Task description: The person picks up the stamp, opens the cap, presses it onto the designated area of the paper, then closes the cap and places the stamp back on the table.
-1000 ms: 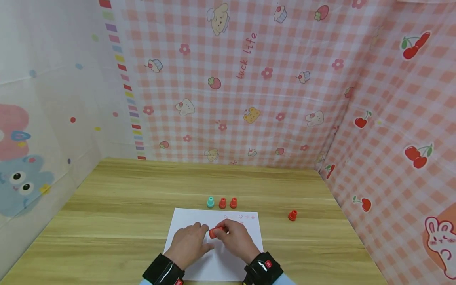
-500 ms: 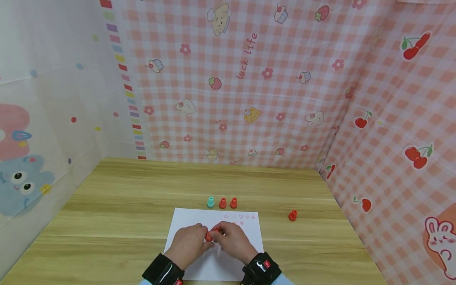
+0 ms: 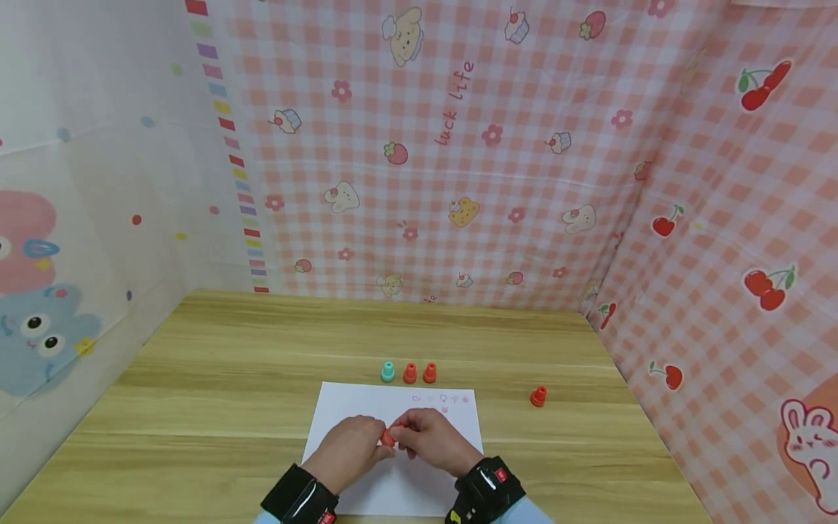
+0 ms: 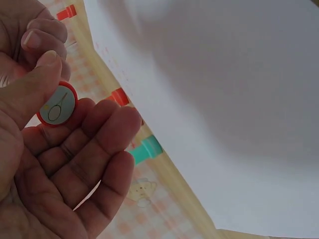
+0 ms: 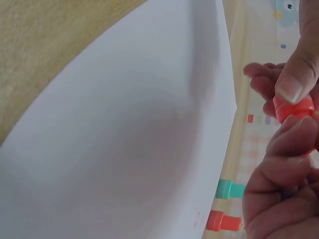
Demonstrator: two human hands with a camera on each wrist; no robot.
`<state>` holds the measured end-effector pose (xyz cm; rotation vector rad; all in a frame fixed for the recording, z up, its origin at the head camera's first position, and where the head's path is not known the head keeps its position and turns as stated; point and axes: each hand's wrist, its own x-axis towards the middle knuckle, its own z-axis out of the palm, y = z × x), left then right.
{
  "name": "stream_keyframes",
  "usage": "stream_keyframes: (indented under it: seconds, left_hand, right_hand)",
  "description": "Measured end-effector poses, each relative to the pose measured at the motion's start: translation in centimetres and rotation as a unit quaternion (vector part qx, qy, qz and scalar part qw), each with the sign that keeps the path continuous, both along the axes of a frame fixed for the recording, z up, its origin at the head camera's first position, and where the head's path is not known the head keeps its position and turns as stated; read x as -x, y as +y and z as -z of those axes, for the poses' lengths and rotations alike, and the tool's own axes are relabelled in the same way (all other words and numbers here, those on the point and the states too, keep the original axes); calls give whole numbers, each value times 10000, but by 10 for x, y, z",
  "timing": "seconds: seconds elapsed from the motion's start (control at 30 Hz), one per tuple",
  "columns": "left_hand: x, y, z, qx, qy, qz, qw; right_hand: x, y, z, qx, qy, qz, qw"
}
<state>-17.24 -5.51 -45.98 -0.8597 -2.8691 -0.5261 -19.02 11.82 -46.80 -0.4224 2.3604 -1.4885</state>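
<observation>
Head view: the left hand [image 3: 349, 449] and right hand [image 3: 437, 441] each pinched the red stamp [image 3: 388, 438], grips narrowed to its width, between them above the white paper [image 3: 393, 491] on the surface [image 3: 196, 407].

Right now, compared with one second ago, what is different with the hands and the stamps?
The held red stamp moved slightly left and nearer to the person. The left hand, apart from it before, now holds it too, with its thumb on the side; the right hand has not let go. The paper, the blue-green stamp and the other red stamps stayed in place.
</observation>
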Motion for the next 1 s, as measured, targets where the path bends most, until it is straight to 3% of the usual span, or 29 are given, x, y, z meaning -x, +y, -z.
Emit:
stream_keyframes:
  seconds: [0.27, 0.37, 0.53, 0.7, 0.8, 1.0]
  left_hand:
    - [2, 2, -4, 42, -519, 81, 9986]
    - [2, 2, -4, 113, -429, -6, 9990]
    - [0, 2, -5, 236, -209, -219, 9993]
    - [-3, 0, -4, 249, -15, -250, 9994]
    - [-2, 0, -2, 303, 6, -274, 9992]
    - [-1, 1, 0, 398, -23, -324, 9987]
  right_hand:
    - [5, 13, -2, 205, -715, -74, 9972]
    - [6, 15, -2, 77, -744, -73, 9972]
    - [8, 20, 0, -43, -582, 110, 9982]
    - [15, 30, -4, -405, -40, 313, 9987]
    - [20, 37, -7, -747, 213, 505, 9957]
    - [28, 52, -11, -1268, 306, 866, 9877]
